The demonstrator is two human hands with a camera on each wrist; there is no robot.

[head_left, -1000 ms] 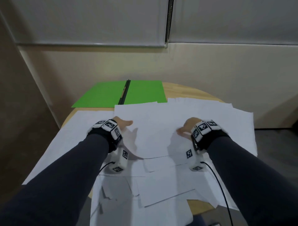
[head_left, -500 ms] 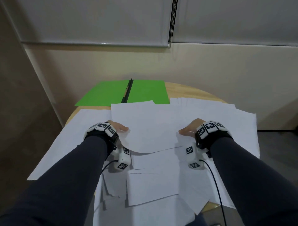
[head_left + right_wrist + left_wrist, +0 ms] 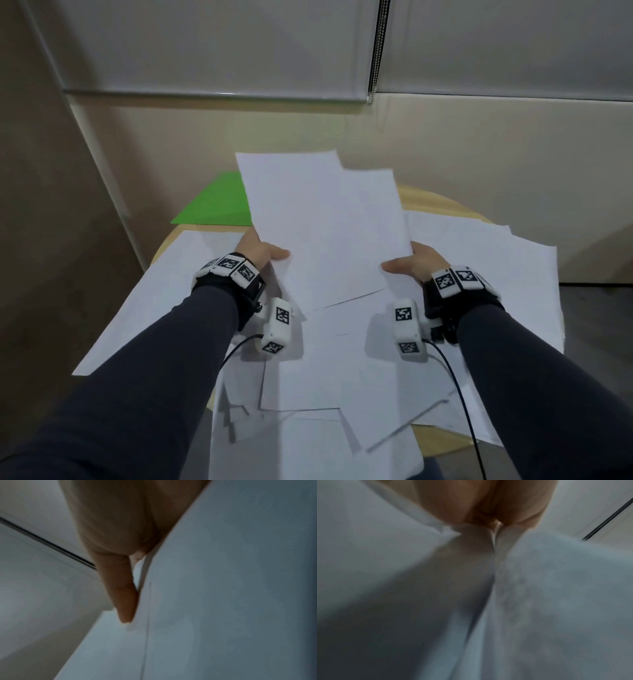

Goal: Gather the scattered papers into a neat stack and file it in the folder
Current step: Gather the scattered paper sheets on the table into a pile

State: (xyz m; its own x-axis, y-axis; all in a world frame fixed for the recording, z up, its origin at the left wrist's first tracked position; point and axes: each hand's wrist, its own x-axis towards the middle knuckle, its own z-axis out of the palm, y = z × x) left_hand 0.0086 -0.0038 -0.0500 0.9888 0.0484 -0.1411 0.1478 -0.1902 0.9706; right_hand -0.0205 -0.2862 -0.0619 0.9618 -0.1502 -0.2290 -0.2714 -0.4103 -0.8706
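Above the round light-wood table [image 3: 442,202], in the head view, a small sheaf of white paper sheets [image 3: 322,222] is held tilted up, its far edge raised. The left hand [image 3: 262,251] grips the sheaf's left edge with the thumb on top; the right hand [image 3: 416,262] grips the right edge the same way. The remaining loose white sheets [image 3: 342,370] lie overlapped across the table. The open green card folder [image 3: 219,205] lies flat at the far left, partly hidden behind the sheaf.

In the left wrist view, blurred, the palm and thumb base [image 3: 488,504] close onto a paper edge; the fingertips are not visible.

In the right wrist view, one straight finger [image 3: 123,591] lies against the sheet's underside, supporting it.

Handling judgement: the sheets are light, limp and slippery against each other. A hold at opposite long edges, thumbs above and fingers beneath, should limit sagging; a loose grip risks sheets fanning out.
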